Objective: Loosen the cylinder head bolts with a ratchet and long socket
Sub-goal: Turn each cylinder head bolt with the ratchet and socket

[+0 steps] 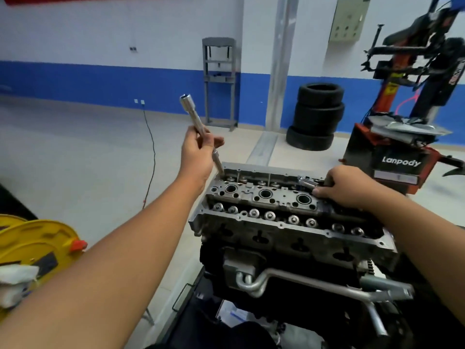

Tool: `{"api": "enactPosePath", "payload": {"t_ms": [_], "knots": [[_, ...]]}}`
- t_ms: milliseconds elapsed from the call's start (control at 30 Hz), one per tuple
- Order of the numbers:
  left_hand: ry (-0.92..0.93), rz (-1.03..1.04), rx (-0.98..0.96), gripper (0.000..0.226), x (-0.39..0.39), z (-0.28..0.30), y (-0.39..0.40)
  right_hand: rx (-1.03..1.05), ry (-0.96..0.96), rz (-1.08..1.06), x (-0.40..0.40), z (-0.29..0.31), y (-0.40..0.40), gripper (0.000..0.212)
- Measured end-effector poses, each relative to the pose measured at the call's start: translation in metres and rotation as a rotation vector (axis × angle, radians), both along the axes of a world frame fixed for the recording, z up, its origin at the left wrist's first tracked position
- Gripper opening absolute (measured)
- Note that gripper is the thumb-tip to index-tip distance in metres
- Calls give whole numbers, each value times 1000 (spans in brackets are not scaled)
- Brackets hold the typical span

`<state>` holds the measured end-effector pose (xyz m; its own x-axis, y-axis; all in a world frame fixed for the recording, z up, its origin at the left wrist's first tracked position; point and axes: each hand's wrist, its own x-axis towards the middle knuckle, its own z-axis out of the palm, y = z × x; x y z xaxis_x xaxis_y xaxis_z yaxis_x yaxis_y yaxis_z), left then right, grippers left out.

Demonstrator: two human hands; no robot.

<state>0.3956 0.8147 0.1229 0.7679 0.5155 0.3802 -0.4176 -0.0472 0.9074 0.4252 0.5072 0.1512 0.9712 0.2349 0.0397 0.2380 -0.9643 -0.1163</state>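
Observation:
A bare aluminium cylinder head [276,212] sits on top of an engine block in front of me, with round valve springs in two rows and three open plug wells down its middle. My left hand [198,152] holds a long chrome socket [192,114] tilted up and to the left, its lower end pointing down at the head's far left corner. My right hand [349,185] rests on the head's far right part, fingers closed around the ratchet [308,182], whose chrome head sticks out to the left.
A stack of tyres [317,117] and an orange tyre changer [407,122] stand behind the engine. A grey press frame [220,81] is by the wall. A yellow cable reel [37,245] lies at my left, a black cord [152,157] crosses the floor.

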Motion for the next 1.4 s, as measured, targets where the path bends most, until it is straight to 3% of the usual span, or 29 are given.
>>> {"api": "enactPosePath", "payload": {"t_ms": [200,367,467,567,700,967,1400], "knots": [[78,44,72,17,13,-17,3,-20,-43,44,0,-2,-3,34],[60,37,102,18,17,-15,3,443,-130,82,1,16,11,26],[22,39,131,16,16,-20,-1,740,-50,158,-1,30,28,22],[-22,102,156,18,17,-26,-4,838,22,248,1,40,47,30],[-11,115,210,15,22,-29,-2,833,-8,329,5,46,76,34],[44,76,240,21,22,-34,-5,801,-293,436,5,75,134,42],[-3,169,348,25,22,-39,-3,334,-403,567,0,110,166,39]]}}
